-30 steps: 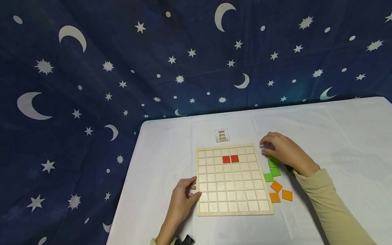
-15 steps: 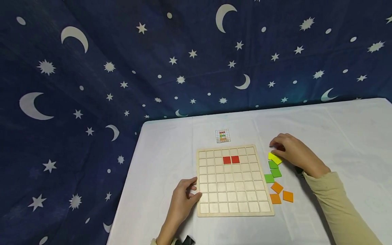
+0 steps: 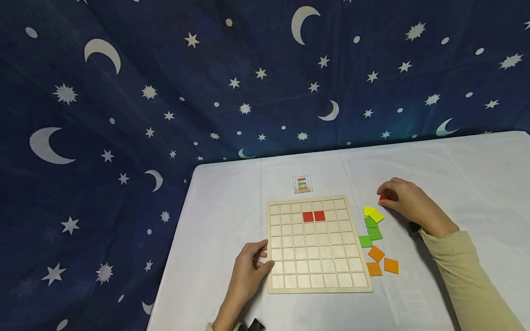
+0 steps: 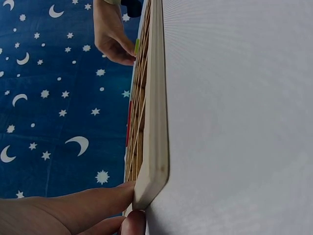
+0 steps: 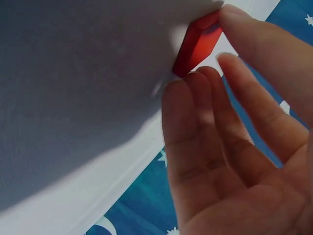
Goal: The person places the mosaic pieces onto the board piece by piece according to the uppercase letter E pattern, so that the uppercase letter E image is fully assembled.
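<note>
A wooden grid board (image 3: 320, 253) lies on the table with two red square tiles (image 3: 313, 216) side by side in its second row from the top. My left hand (image 3: 247, 268) pinches the board's left edge; in the left wrist view its fingertips (image 4: 120, 198) meet at the wooden rim. Beyond the board's upper right corner, my right hand (image 3: 407, 201) holds another red tile (image 3: 384, 197) close to the tabletop. Seen from the right wrist, that red tile (image 5: 198, 46) stands tilted between the fingertips, near the white cloth.
Right of the board lie two yellow tiles (image 3: 374, 214), several green tiles (image 3: 374, 234) and several orange tiles (image 3: 391, 265). A small printed pattern card (image 3: 302, 184) lies behind the board. A dark star-and-moon curtain (image 3: 248, 82) hangs behind the white-covered table (image 3: 476, 193).
My right hand has moved right, away from the board and off the yellow tiles, uncovering them. A red tile now shows in its fingers. The left hand stays on the board's edge.
</note>
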A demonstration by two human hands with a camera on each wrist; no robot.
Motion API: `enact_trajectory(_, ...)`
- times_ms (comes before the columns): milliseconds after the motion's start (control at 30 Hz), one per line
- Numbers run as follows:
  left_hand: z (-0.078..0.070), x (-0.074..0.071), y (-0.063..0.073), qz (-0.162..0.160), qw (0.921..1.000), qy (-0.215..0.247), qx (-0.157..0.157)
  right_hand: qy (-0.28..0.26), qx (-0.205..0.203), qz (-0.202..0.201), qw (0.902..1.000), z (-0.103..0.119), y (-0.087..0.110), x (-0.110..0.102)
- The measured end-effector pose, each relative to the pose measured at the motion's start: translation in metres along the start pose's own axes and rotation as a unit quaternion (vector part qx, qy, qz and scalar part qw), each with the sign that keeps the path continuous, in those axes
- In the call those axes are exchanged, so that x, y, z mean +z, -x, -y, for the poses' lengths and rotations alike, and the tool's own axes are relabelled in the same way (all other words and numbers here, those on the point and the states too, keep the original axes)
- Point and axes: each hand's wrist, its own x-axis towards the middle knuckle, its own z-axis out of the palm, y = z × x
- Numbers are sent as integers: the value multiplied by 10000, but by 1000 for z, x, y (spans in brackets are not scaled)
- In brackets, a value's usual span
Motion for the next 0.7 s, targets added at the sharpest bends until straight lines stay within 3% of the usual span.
enact_trajectory(300, 1, 0, -1, -11, 10000, -31, 8, 89, 208, -8, 9997, -3, 0, -2)
enact_trajectory(533, 0, 0, -1, -14, 10000, -51, 47, -200, 528, 8, 9984, 1, -1, -4)
enact_trajectory(700, 1, 0, -1, -8, 10000, -29, 53, -379, 462, -157, 9981, 5, -1, -5)
